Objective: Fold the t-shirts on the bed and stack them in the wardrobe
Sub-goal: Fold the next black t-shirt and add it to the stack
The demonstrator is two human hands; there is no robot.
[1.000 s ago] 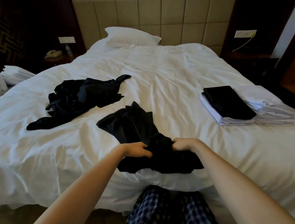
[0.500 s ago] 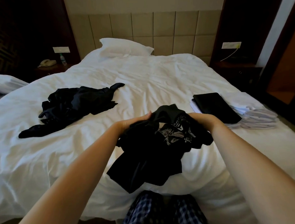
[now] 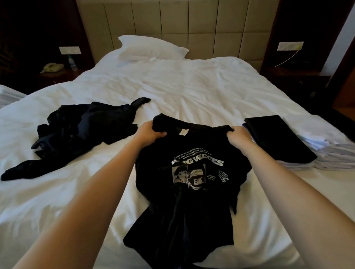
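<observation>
At frame centre, the left hand (image 3: 151,132) and right hand (image 3: 238,136) are each gripping a shoulder of the black printed cotton t-shirt (image 3: 187,186), which is hanging over the white-sheeted bed (image 3: 191,89).

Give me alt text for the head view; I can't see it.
The left hand and right hand grip a black printed t-shirt by its shoulders over the white bed. Crumpled dark clothes lie at left; a stack of folded shirts sits at right.

A telephone (image 3: 52,67) and bottle (image 3: 72,62) share the nightstand (image 3: 58,76).
</observation>
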